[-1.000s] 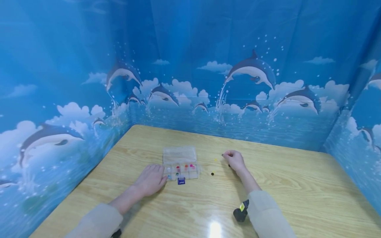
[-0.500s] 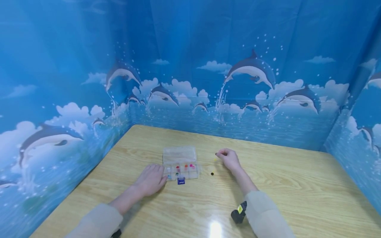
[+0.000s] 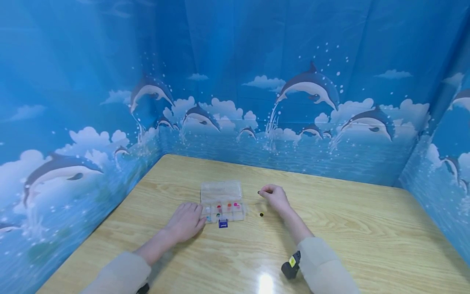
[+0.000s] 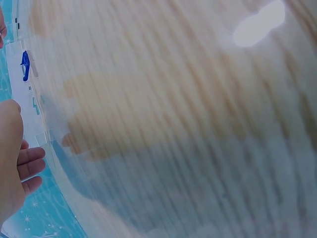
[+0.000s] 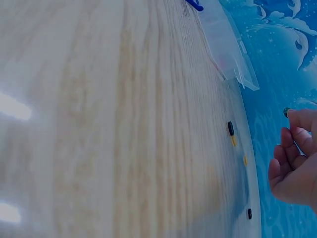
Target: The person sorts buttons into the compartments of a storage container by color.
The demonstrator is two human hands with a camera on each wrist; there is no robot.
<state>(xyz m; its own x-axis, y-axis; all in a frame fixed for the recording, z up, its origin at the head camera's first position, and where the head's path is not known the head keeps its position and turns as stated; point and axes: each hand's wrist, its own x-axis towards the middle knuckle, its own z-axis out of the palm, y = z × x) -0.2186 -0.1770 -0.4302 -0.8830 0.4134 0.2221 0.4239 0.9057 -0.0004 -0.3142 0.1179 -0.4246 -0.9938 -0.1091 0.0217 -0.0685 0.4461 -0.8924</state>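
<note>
My right hand (image 3: 277,199) pinches a small dark round disc (image 5: 287,112) between thumb and fingertip, up off the table to the right of a clear compartment box (image 3: 238,215). The box lies with its lid (image 3: 221,191) swung back and its blue latch (image 3: 223,223) at the front. Inside are small coloured pieces, among them a red one (image 3: 219,207), an orange one (image 3: 229,205) and a pink one (image 3: 236,204). My left hand (image 3: 185,222) rests at the box's left end, thumb by the front corner, its other fingers fairly straight in the left wrist view.
On the wooden table (image 3: 330,228), right of the box, lies a black disc (image 3: 261,214) with a yellow piece (image 5: 234,141) against it. The right wrist view also shows another yellow piece (image 5: 245,160) and a black one (image 5: 249,213). A dolphin-print curtain (image 3: 235,102) surrounds the table.
My right hand has moved left towards the box, carrying the dark disc past the loose pieces. My left hand and the box have stayed put.
</note>
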